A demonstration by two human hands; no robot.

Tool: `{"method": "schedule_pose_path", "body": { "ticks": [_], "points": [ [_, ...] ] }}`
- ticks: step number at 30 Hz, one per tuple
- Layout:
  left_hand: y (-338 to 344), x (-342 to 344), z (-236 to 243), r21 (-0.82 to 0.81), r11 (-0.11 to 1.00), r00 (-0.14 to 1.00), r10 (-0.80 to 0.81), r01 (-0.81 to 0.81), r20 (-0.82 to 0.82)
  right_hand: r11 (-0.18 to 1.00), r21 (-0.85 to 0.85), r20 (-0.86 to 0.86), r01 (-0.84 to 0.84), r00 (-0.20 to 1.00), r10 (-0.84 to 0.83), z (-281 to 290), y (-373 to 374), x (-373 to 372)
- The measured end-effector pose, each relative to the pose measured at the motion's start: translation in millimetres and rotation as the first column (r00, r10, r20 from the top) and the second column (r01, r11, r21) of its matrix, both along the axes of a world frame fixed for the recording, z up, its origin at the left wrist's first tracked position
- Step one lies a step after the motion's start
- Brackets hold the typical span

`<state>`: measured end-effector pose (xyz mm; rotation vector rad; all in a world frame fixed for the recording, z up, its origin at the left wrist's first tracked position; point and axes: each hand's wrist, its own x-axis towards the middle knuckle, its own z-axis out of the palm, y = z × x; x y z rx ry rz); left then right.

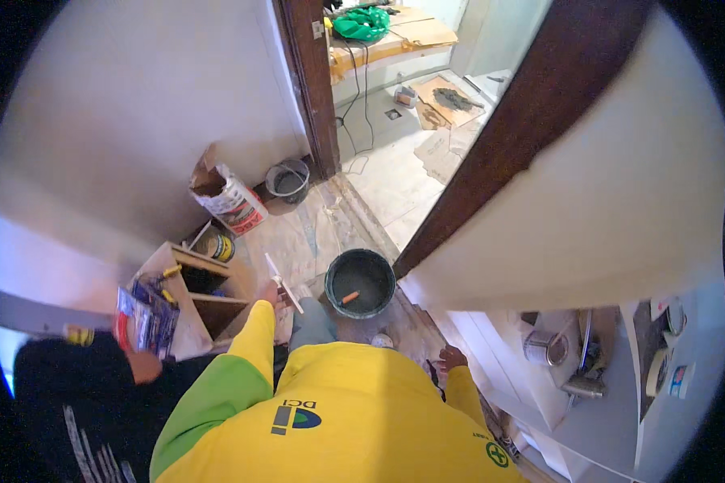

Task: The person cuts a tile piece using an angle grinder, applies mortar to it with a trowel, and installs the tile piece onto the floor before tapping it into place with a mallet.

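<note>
- Black bucket (329, 283) stands on the floor (258, 245) in the middle, near the doorway's threshold, holding a dark grey mix (364, 274).
- An orange-handled tool (350, 297) lies in that bucket, its working end hard to make out.
- The left hand (271, 295), left of the bucket, has its grip clamped on a white flat tool (284, 282), which stands tilted and nearly edge-on; whether its face carries any mix I cannot tell.
- The right hand (453, 357), on the near right side of the bucket, hangs with its grip apart and nothing visible in it.
- As far as shows, the mixing looks done, and plenty of the mix seems left in the bucket; whether any has been spread on the pale left wall (137, 113) is not clear.
- Farther left, an opened paper bag (238, 205) stands beside a smaller bucket (288, 183) with a wire handle.
- Beyond the doorway, a dark grey heap (455, 99) sits on a board, apparently left over.
</note>
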<state>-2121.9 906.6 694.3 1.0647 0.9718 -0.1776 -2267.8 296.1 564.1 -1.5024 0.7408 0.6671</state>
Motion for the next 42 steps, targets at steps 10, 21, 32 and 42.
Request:
{"method": "schedule_pose_path", "body": {
  "ticks": [10,21,32,42],
  "points": [
    [132.6,249.0,-134.9,0.63,-0.133,0.261,-0.831,0.765,-0.492,0.767,-0.42,-0.475,-0.485,0.838,0.269,4.0,187.9,99.3],
    [173.0,501.1,-31.1,0.085,0.545,0.55,-0.809,0.834,-0.207,0.883,-0.237,-0.432,0.405,0.77,-0.469,115.2,365.7,264.9],
    [94.4,596.9,-29.1,0.035,0.271,0.273,-0.959,0.962,-0.076,0.937,-0.321,-0.474,0.138,0.833,-0.285,124.4,391.6,319.4],
    [-55.9,667.5,17.3,0.178,0.077,0.071,-0.997,0.981,0.039,0.833,-0.552,-0.027,-0.041,0.999,0.032,89.8,278.4,486.1]
  ]
}}
